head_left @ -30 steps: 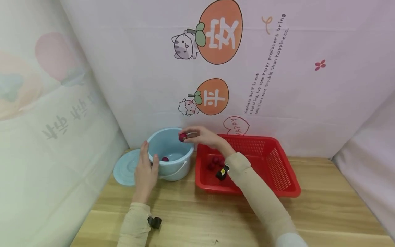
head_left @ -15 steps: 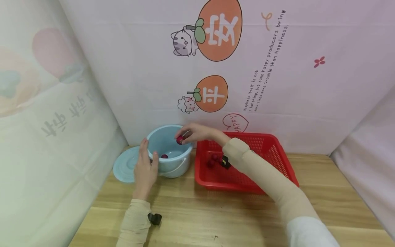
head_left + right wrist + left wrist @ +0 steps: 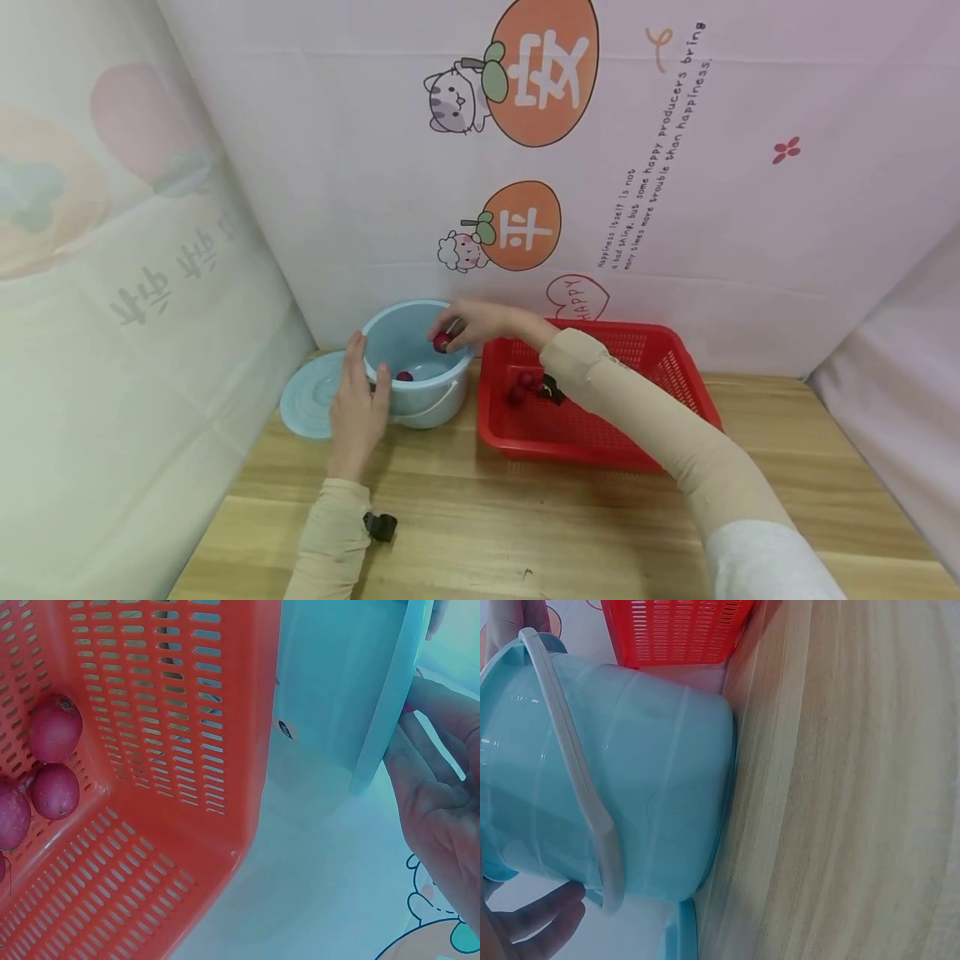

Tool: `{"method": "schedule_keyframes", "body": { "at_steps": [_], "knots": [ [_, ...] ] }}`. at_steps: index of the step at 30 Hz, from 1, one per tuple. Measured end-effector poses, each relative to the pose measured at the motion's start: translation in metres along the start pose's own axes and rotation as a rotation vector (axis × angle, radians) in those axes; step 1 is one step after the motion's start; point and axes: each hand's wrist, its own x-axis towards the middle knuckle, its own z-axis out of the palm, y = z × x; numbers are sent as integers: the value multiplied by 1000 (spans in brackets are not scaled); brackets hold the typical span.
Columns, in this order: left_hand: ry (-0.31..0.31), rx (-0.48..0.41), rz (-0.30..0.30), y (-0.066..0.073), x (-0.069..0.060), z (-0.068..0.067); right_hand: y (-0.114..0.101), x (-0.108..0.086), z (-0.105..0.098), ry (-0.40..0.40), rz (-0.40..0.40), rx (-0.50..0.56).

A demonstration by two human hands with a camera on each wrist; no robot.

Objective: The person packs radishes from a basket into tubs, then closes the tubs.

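My right hand (image 3: 480, 321) pinches a round red radish (image 3: 441, 342) at the mouth of a light blue bucket (image 3: 429, 408), just inside its right rim. Another radish (image 3: 404, 377) lies on the bucket's floor. With fingers fairly straight and thumb apart, my left hand (image 3: 360, 412) rests against the bucket's left side. The left wrist view shows its fingertips (image 3: 568, 896) by the handle's hinge. In the right wrist view, the radish in my right hand is nearly all hidden behind the rim. Several radishes (image 3: 55, 729) sit in a red perforated basket (image 3: 225, 750).
The red basket stands right of the bucket on the wooden table (image 3: 465, 517). A blue lid (image 3: 309, 400) lies at the bucket's left, partly behind my left hand. A printed white cloth (image 3: 360, 200) hangs close behind the bucket and basket.
My right hand, with the radish pinched in it, has moved slightly left and down into the bucket's mouth. My left hand stays at the bucket's side.
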Motion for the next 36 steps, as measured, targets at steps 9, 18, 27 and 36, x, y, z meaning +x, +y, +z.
{"method": "schedule_keyframes", "body": {
  "at_steps": [9,18,27,36],
  "knots": [
    [6,0,-3,1,-2,-1,1,0,2,29,-26,31],
    [-3,-1,1,-2,-2,-1,2,-4,4,53,-45,110],
    [3,-10,18,-2,0,1,16,-10,8,166,-82,172],
    [7,-11,22,-2,-1,2,26,-11,15,250,-129,206]
  ]
}}
